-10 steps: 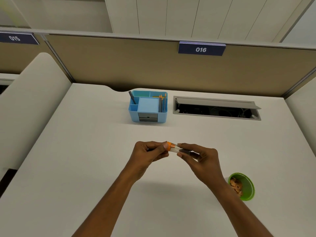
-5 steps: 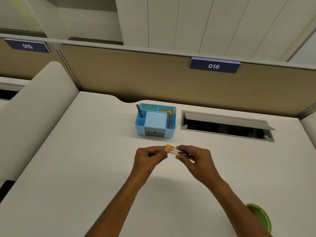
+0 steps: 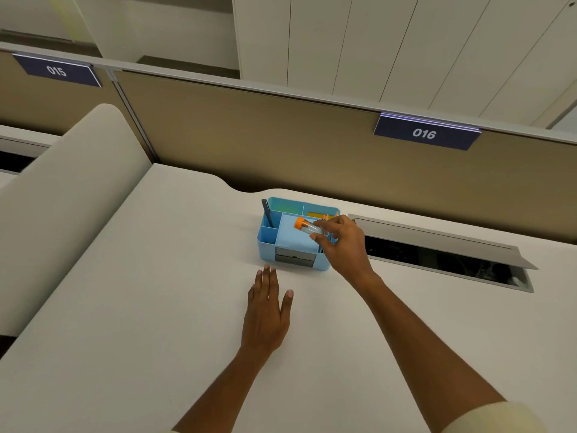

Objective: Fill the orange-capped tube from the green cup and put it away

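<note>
My right hand (image 3: 343, 245) grips the clear tube with the orange cap (image 3: 305, 225) by its bottom end. The tube lies nearly level, cap pointing left, just above the flat middle section of the blue desk organiser (image 3: 268, 245). My left hand (image 3: 267, 310) rests flat on the white desk in front of the organiser, fingers apart and holding nothing. The green cup is out of view.
The organiser holds a dark pen (image 3: 268, 212) at its left and pencils at its right. An open cable hatch (image 3: 443, 260) is set into the desk to the right. A beige partition (image 3: 281, 145) with a 016 sign (image 3: 424, 132) closes off the back.
My left hand let go of the cap end and dropped flat onto the desk. My right hand carried the tube forward over the organiser. The view tilted up, losing the green cup.
</note>
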Demonstrator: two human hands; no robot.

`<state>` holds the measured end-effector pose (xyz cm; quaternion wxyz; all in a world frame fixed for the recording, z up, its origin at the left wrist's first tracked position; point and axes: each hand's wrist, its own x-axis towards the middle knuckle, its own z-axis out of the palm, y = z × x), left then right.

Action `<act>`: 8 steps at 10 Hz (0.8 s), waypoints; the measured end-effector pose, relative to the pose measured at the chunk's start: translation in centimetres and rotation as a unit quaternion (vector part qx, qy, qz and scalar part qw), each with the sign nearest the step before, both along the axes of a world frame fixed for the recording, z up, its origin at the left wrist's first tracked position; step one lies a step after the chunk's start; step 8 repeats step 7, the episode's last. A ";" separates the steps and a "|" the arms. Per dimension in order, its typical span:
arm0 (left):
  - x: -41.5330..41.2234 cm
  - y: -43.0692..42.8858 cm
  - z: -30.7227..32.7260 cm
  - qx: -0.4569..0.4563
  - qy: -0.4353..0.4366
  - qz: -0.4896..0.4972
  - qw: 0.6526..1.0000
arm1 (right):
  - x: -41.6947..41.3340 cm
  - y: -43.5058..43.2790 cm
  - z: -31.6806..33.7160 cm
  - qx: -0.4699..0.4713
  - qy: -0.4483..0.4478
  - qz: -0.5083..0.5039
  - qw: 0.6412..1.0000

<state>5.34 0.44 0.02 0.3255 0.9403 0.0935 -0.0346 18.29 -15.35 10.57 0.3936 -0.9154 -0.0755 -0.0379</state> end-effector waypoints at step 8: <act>0.5 1.5 -5.5 0.155 0.045 -0.063 0.985 | 1.9 2.1 -3.8 -0.124 0.077 0.018 0.989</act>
